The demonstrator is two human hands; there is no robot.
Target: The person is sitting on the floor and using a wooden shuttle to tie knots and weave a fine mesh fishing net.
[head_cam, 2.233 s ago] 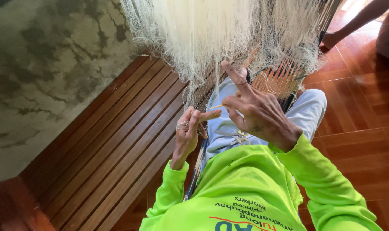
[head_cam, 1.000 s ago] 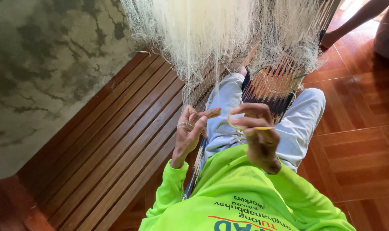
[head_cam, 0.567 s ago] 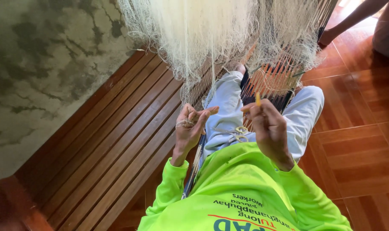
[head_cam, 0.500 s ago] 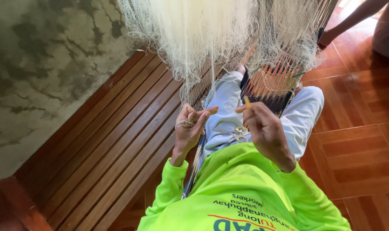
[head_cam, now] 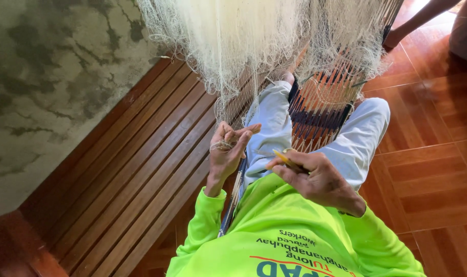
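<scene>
A cream fishing net [head_cam: 243,36] hangs in front of me, its lower edge reaching my lap. My left hand [head_cam: 227,151] is raised under it, fingers pinched on net threads looped around them. My right hand [head_cam: 315,177] is lower, near my chest, closed on a thin yellow netting needle [head_cam: 284,158] pointing left. I wear a bright yellow-green long-sleeved shirt and pale trousers.
A chair of woven dark and orange strips [head_cam: 320,107] sits between my knees. A slatted wooden bench [head_cam: 141,169] runs along the stained concrete wall [head_cam: 48,87] at left. Another person's leg and foot [head_cam: 413,23] rest on the tiled wooden floor at top right.
My right hand dropped from up near the net to chest level, drawing the yellow needle down and back. The left hand kept its pinch on the threads.
</scene>
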